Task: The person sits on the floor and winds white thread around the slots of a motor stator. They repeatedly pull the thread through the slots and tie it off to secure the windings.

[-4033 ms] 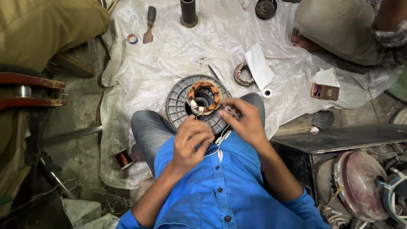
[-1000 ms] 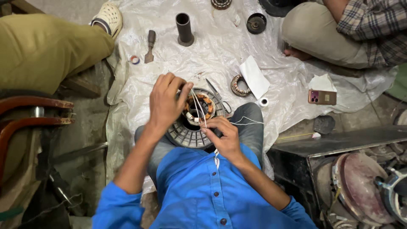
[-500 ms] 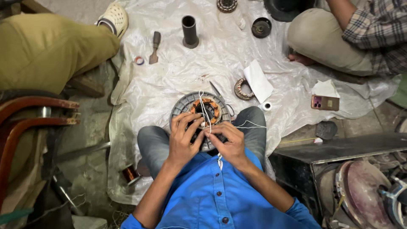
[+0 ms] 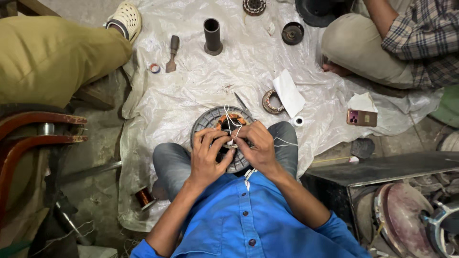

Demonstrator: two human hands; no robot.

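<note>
A round grey ribbed motor housing [image 4: 204,123] with copper windings [image 4: 224,121] in its centre rests on my lap. My left hand [image 4: 208,154] and my right hand [image 4: 256,144] meet over its middle, fingertips together. Both pinch a thin white thread [image 4: 230,118] that loops up over the windings; another strand of it trails right across my knee. My fingers hide much of the windings.
White plastic sheet [image 4: 201,86] covers the floor ahead, holding a black tube [image 4: 213,36], a chisel [image 4: 172,53], a small tape roll [image 4: 154,68], a wound stator ring [image 4: 270,102], white paper [image 4: 289,92], and a phone [image 4: 362,117]. Other people sit at left and upper right. A copper wire spool [image 4: 143,197] lies lower left.
My left hand came down from a raised pull of the thread to meet my right hand over the windings. The view shifted slightly.
</note>
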